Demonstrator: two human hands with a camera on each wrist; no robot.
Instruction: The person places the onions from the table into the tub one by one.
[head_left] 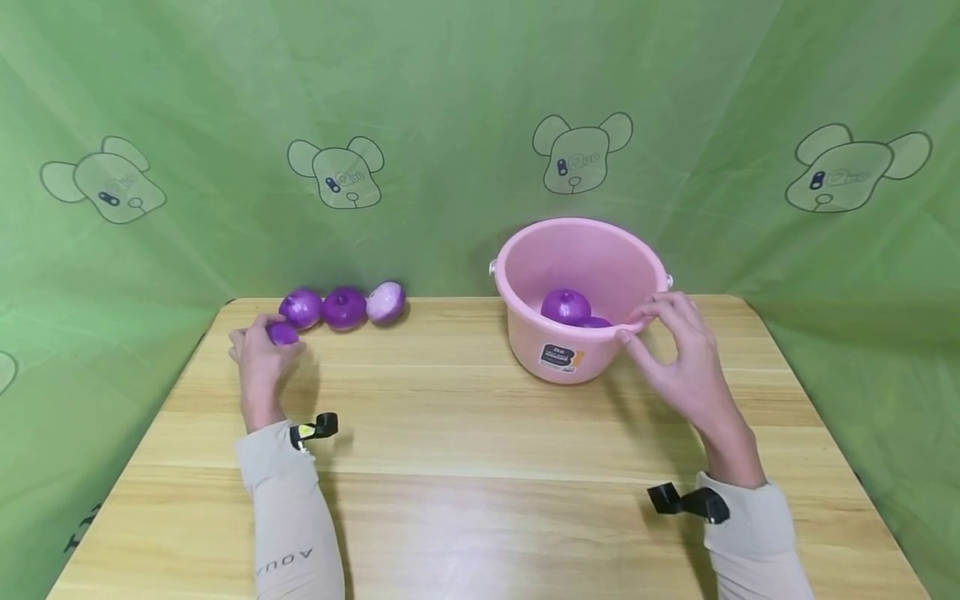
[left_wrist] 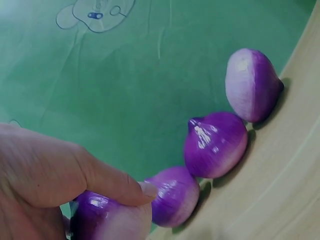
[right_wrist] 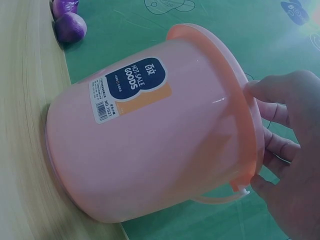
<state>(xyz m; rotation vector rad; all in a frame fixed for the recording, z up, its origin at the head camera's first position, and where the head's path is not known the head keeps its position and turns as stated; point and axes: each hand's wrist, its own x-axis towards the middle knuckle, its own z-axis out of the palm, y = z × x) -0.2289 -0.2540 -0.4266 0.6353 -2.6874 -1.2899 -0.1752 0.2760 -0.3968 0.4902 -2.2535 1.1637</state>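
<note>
My left hand point(head_left: 262, 358) grips a purple onion point(left_wrist: 112, 217) at the left end of a row, thumb laid across its side in the left wrist view. Beyond it three more onions stand along the back edge: a purple one point(head_left: 301, 309), a darker one point(head_left: 344, 308) and a half-pale one point(head_left: 386, 302). On the right, my right hand point(head_left: 678, 354) pinches the rim of a pink bucket point(head_left: 558, 354), thumb outside and fingers over the edge. Inside the bucket lies a purple onion point(head_left: 566, 307), with part of another point(head_left: 595, 322) showing beside it.
Everything stands on a light wooden table point(head_left: 435, 433). A green cloth point(head_left: 457, 100) printed with mouse heads hangs right behind its back edge and along both sides. The bucket's white handle point(right_wrist: 220, 199) hangs down on its far side.
</note>
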